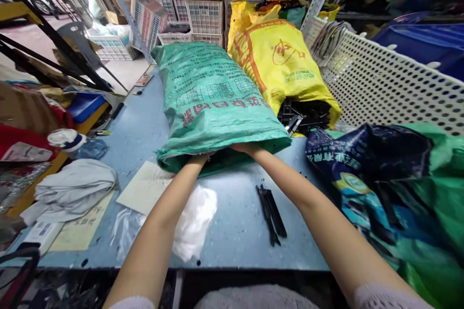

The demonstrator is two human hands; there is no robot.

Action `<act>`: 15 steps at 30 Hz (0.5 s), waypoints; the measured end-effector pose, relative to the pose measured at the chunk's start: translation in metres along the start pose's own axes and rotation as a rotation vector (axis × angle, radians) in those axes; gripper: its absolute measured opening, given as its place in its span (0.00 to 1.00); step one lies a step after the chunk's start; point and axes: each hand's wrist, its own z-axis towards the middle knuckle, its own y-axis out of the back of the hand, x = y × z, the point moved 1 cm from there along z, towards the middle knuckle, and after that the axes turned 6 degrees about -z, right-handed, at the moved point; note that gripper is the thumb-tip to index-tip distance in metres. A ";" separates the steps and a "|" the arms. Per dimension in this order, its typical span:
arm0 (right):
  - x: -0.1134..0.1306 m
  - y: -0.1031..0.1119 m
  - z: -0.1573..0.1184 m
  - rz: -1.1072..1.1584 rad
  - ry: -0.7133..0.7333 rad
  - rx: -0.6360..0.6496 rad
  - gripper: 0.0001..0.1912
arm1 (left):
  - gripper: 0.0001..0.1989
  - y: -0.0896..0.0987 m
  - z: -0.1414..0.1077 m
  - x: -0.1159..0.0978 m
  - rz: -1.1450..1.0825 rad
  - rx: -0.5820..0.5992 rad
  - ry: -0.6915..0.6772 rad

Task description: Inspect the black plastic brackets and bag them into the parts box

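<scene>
A large green woven sack [221, 106] with printed lettering lies on the blue table, its mouth towards me. Both my arms reach into that mouth. My left hand [200, 158] is inside the left part of the opening, and its fingers are hidden. At the upper lip, the back of my right hand [245, 147] partly shows, with its fingers out of sight under the fabric. Two narrow black plastic pieces [270, 215] lie side by side below the sack, near my right forearm. A crumpled white plastic bag [195, 222] rests by my left forearm.
A yellow sack [286, 63] with black parts in its mouth stands behind at right. Dark blue and green sacks [373, 154] crowd the right side, below a white perforated panel [391, 82]. Grey cloth [74, 188], a bottle [89, 148] and paper [143, 187] lie at left.
</scene>
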 end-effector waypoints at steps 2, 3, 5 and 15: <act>0.000 -0.004 -0.010 -0.099 -0.014 0.102 0.25 | 0.28 -0.015 -0.010 -0.012 0.016 0.090 -0.050; -0.002 -0.006 -0.019 -0.132 -0.024 0.142 0.27 | 0.28 -0.021 -0.017 -0.016 0.022 0.121 -0.066; -0.007 -0.006 -0.042 -0.148 -0.051 0.161 0.28 | 0.33 -0.028 -0.036 -0.019 0.058 0.135 -0.051; 0.030 0.021 -0.138 0.102 -0.122 -0.290 0.17 | 0.33 0.019 -0.092 -0.038 -0.211 -0.040 0.024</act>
